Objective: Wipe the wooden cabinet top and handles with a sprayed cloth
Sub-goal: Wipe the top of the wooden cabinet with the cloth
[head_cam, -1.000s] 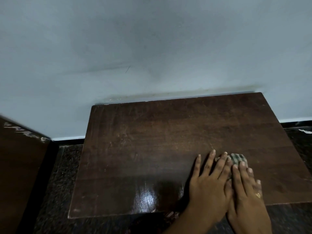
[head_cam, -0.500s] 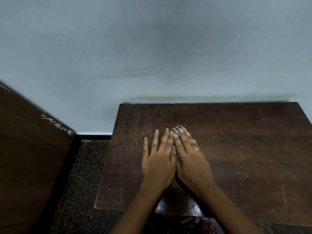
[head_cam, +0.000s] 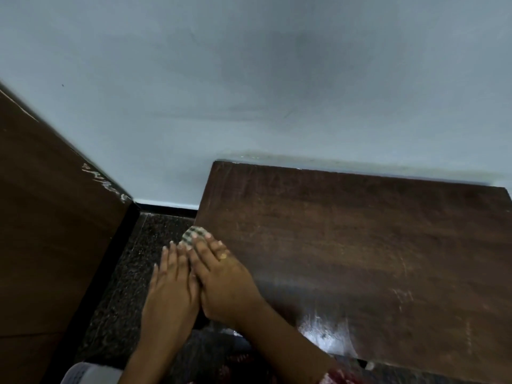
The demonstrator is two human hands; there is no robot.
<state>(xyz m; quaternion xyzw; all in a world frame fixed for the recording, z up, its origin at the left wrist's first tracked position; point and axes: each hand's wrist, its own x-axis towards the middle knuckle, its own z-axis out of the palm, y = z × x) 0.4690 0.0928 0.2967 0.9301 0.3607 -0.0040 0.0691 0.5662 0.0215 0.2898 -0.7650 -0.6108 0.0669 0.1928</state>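
The dark wooden cabinet top (head_cam: 346,245) fills the right half of the head view, with a glossy patch near its front edge. A checked cloth (head_cam: 194,234) lies at the cabinet's left edge, only its tip showing beyond my fingertips. My right hand (head_cam: 221,275), with a gold ring, lies flat on the cloth at that edge. My left hand (head_cam: 171,289) lies flat beside it, fingers together, overlapping the right hand and hanging past the edge over the floor. The cabinet's handles are out of sight.
A pale blue-grey wall (head_cam: 249,79) runs behind the cabinet. Another dark wooden panel (head_cam: 50,231) stands on the left. Dark speckled floor (head_cam: 133,273) shows in the gap between them. A white object (head_cam: 88,372) sits at the bottom left.
Both hands have slid the cloth leftwards across the cabinet top, from the front right to the left edge. The view has swung left as well.
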